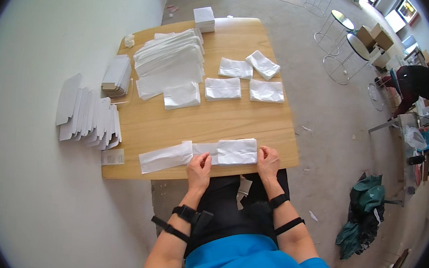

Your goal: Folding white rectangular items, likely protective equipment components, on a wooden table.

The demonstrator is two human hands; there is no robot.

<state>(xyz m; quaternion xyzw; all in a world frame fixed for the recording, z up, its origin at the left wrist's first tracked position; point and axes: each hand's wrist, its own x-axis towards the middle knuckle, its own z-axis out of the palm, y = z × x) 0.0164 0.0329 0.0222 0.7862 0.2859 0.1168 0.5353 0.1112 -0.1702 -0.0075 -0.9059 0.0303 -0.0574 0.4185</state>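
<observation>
Near the table's front edge lies a long, thin white sheet (164, 157), stretching from the left toward the middle. A folded white packet (237, 151) sits at its right end, creased and flat. My left hand (199, 172) is closed, its fingertips pinching the near edge of the white sheet just left of the packet. At the packet's right end my right hand (268, 162) is closed too, thumb and fingers at its edge. Farther back, several similar folded white packets (223, 89) lie in loose rows beside a fanned stack of white sheets (170, 60).
The wooden table (215, 121) meets a white wall on the left. Flat white cartons (89, 117) and a box stack (117, 73) line its left side; a small white stack (204, 18) stands at the back. Stools (358, 46), a green bag (365, 200) and another person (418, 86) are at right.
</observation>
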